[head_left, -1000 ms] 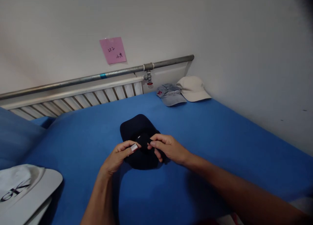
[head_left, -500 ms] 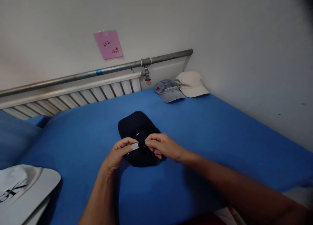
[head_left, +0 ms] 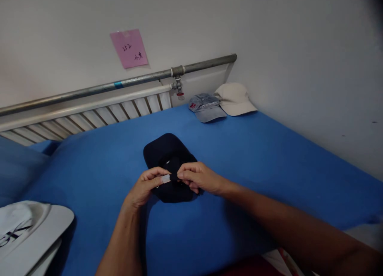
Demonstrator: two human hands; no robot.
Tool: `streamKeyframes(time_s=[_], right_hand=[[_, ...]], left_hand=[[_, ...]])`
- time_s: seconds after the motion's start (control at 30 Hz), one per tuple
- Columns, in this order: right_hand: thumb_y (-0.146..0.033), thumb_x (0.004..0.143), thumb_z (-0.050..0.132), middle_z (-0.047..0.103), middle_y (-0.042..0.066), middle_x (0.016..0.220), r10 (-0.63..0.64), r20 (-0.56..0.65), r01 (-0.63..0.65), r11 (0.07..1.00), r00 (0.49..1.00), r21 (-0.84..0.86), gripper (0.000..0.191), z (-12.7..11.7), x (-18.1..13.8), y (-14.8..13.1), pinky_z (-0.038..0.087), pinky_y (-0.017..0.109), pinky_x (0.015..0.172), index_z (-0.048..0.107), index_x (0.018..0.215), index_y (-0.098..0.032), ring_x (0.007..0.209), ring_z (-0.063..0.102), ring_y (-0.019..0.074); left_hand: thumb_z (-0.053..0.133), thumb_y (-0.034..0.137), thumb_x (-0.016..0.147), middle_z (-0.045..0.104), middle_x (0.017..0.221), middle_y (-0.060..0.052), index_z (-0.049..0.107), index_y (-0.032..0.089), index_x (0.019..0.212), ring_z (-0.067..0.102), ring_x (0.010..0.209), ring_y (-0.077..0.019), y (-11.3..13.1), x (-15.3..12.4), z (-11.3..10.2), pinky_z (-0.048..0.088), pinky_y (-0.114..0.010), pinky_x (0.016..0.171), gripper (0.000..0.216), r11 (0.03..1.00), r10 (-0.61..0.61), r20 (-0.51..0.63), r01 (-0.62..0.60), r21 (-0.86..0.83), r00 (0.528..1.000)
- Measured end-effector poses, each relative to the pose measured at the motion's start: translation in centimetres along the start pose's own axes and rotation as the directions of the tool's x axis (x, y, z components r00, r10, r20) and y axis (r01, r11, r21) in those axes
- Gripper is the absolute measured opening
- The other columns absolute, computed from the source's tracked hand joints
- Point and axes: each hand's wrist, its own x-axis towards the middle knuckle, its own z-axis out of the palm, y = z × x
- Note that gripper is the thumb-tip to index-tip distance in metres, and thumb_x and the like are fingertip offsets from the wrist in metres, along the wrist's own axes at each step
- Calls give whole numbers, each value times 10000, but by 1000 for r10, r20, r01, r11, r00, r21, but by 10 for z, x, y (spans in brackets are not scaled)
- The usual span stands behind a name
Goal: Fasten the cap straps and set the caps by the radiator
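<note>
A dark baseball cap (head_left: pixel 164 148) lies on the blue bed cover (head_left: pixel 185 236), its brim pointing away from me. Between the thumb and fingers of my left hand (head_left: pixel 145 187) is a flat silver buckle (head_left: pixel 165 179) at the cap's back edge. My right hand (head_left: pixel 204 179) pinches the black strap (head_left: pixel 173 177) just to the right, with its other fingers curled beneath. The strap meets the buckle's right edge; whether it passes through cannot be made out. The fingertips hide part of the cap's opening.
A grey-blue cap (head_left: pixel 206 108) and a cream cap (head_left: pixel 236 100) rest at the far corner by the wall. White caps (head_left: pixel 56 224) are at the lower left. Behind the bed run a radiator (head_left: pixel 119 113) and a metal pipe (head_left: pixel 89 91), with a pink note (head_left: pixel 129 48) above.
The black strap now shows between the buckle and my right fingertips, where before a gap appeared. Both hands keep nearly the same place. The whole view has shifted slightly.
</note>
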Motion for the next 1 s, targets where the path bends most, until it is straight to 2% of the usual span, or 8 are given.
streamKeyframes(time_s=[0.13, 0.33, 0.53, 0.73, 1.0], right_hand=[[-218, 808, 546, 459, -77, 540, 9, -37, -8, 1000, 999, 20, 134, 0, -1, -4, 313, 162, 357, 552, 688, -159, 356, 372, 19], [-193, 804, 528, 477, -68, 550, 17, -32, -20, 997, 999, -72, 120, 2, -2, -3, 308, 158, 356, 578, 701, -156, 365, 400, 24], [-194, 797, 530, 460, -75, 536, 11, -51, -14, 999, 999, -49, 120, 2, -1, -1, 302, 158, 353, 562, 687, -157, 353, 386, 23], [-190, 805, 521, 470, -71, 538, 24, -22, -25, 996, 999, -84, 113, 1, 0, 1, 306, 155, 351, 583, 717, -156, 359, 401, 26], [-213, 800, 535, 449, -81, 530, 25, 52, -25, 1000, 998, 5, 106, -3, 0, 2, 317, 151, 361, 573, 720, -154, 359, 370, 18]], left_hand=[[810, 346, 635, 698, 692, 31, 759, 232, 763, 542, 614, -54, 2, 0, 1, 389, -159, 611, 179, 1000, -11, -1, 11, -14, 1000], [787, 343, 663, 671, 675, 26, 760, 217, 777, 501, 602, -51, -1, 0, 0, 363, -161, 597, 172, 1000, 1, 4, -1, 25, 1000], [779, 331, 666, 643, 640, 30, 759, 225, 772, 477, 573, -53, -3, 0, -1, 346, -169, 567, 151, 1000, 3, -1, -3, 29, 1000], [773, 326, 670, 668, 675, 15, 762, 225, 782, 499, 592, -70, 1, 0, 2, 368, -188, 587, 151, 999, -1, 7, 0, 48, 1000], [759, 319, 687, 674, 707, 10, 755, 223, 794, 510, 622, -89, -1, -1, 0, 376, -210, 610, 144, 998, 1, 31, -3, 70, 1000]])
